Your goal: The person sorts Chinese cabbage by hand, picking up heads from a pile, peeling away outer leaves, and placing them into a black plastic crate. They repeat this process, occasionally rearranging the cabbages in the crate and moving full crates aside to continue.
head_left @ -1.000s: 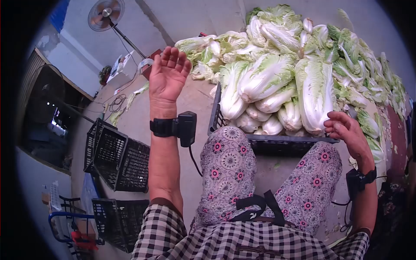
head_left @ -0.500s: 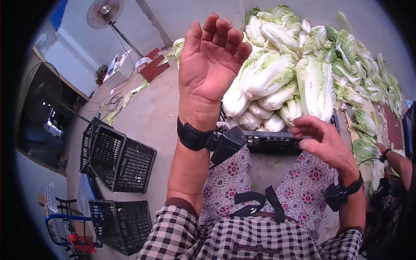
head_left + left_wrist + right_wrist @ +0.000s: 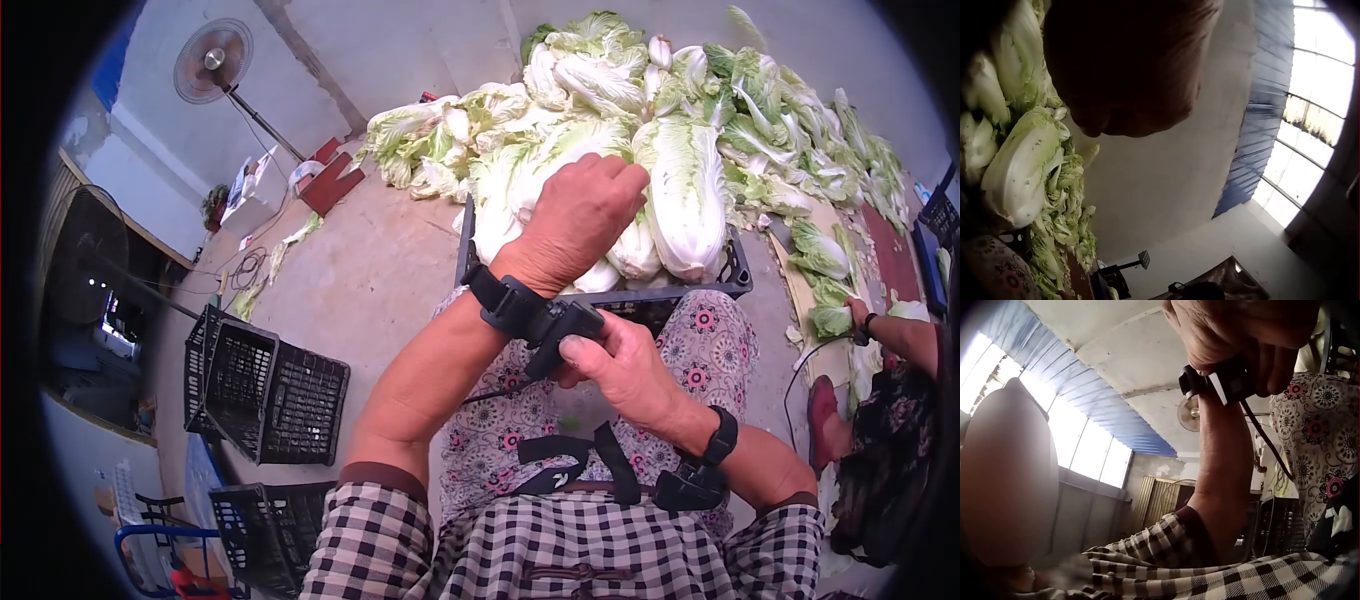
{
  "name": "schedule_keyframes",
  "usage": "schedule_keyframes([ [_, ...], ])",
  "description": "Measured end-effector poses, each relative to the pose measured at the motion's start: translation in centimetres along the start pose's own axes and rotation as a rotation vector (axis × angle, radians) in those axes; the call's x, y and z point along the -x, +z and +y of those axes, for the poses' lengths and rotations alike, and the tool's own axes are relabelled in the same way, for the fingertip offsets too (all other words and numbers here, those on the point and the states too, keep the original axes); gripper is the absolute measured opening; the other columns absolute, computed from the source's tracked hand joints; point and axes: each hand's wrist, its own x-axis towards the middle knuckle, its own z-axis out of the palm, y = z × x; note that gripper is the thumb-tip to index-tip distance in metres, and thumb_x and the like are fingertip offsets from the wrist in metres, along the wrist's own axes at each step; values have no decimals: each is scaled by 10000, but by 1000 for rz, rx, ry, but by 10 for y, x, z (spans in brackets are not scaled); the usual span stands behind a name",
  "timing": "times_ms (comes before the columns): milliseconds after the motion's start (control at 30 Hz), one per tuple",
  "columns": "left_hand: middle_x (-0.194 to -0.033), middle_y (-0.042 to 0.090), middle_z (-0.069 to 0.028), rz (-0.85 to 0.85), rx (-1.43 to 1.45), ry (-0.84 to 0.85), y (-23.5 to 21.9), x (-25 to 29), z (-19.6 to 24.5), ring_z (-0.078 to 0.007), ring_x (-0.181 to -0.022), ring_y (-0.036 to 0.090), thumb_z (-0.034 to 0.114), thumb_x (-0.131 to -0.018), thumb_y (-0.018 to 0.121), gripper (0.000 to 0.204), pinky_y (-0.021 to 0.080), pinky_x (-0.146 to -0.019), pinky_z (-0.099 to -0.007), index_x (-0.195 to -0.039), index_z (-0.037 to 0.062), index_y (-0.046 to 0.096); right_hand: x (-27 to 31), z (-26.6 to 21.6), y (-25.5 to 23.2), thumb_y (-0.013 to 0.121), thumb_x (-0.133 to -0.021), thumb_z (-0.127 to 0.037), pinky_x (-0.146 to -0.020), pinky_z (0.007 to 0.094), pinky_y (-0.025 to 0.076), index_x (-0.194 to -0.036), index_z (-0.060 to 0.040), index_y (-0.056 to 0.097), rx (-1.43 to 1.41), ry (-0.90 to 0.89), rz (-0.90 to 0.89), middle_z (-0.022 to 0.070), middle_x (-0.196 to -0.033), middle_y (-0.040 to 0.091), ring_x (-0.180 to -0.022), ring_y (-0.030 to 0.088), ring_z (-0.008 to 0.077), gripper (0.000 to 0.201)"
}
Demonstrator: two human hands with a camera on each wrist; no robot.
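Note:
My left hand (image 3: 585, 220) is raised over the crate, its back toward the head camera and its fingers curled, with nothing seen in it. A black wrist camera (image 3: 560, 335) is strapped to the left wrist. My right hand (image 3: 635, 375) pinches that camera between thumb and fingers; the right wrist view shows the same grip on the black camera (image 3: 1232, 381) from below. Beyond the hands, large Chinese cabbages (image 3: 682, 195) fill a black plastic crate (image 3: 700, 292) in front of my knees. The left hand hides some of them.
A long heap of cabbages and loose leaves (image 3: 780, 130) lies along the wall. Empty black crates (image 3: 300, 400) stand at left, near a blue-handled cart (image 3: 125, 535). A standing fan (image 3: 214, 60) is at back left. Another person's arm (image 3: 905, 335) reaches in at right.
My left hand has turned from palm up to back up and moved right over the crate. The right hand has come across and taken hold of the left wrist camera.

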Motion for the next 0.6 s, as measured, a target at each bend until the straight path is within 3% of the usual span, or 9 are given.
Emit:
schedule_keyframes([
  [100, -763, 545, -56, -232, -172, 128, 15, 19, -3, -255, -747, 562, 139, -762, 608, 88, 455, -665, -378, -798, 97, 539, 4, 5, 6, 584, -900, -258, -661, 233, 507, -1050, 31, 542, -57, 64, 13, 65, -903, 631, -754, 596, 88, 328],
  [233, -774, 559, -50, -403, -286, 203, 37, 33, -25, -264, -770, 570, 142, -758, 599, 73, 446, -693, -390, -804, 110, 552, -3, 2, 5, 547, -927, -224, -655, 239, 512, -1055, 42, 531, -115, 62, -84, 81, -893, 628, -737, 615, 109, 295],
  [300, -839, 631, -108, -482, -77, -120, 43, 25, -26, -292, -804, 614, 193, -789, 621, 170, 470, -691, -406, -910, 75, 600, -7, -5, -8, 529, -930, -185, -669, 244, 507, -1092, 42, 535, 9, 64, -119, 71, -892, 622, -766, 612, 111, 279],
  [367, -833, 650, -143, -392, 131, -240, 49, 20, -32, -313, -774, 629, 213, -804, 625, 212, 485, -690, -414, -936, 48, 622, -17, 3, -27, 530, -925, -175, -684, 247, 505, -1122, 41, 534, 96, 151, -162, 66, -904, 622, -796, 608, 109, 293],
  [467, -824, 657, -167, -403, 227, -329, 63, 16, -34, -320, -756, 635, 204, -799, 624, 212, 494, -694, -407, -920, 30, 636, -11, 13, -50, 549, -904, -168, -714, 252, 500, -1188, 37, 516, 17, 224, -53, 67, -970, 617, -849, 594, 111, 351],
  [600, -814, 671, -148, -410, 399, -380, 80, 19, -40, -338, -760, 635, 216, -788, 616, 196, 497, -692, -417, -869, 43, 660, -12, 17, -59, 588, -873, -152, -771, 254, 489, -1246, 33, 474, 82, 265, -65, 106, -1084, 599, -928, 579, 120, 431],
])
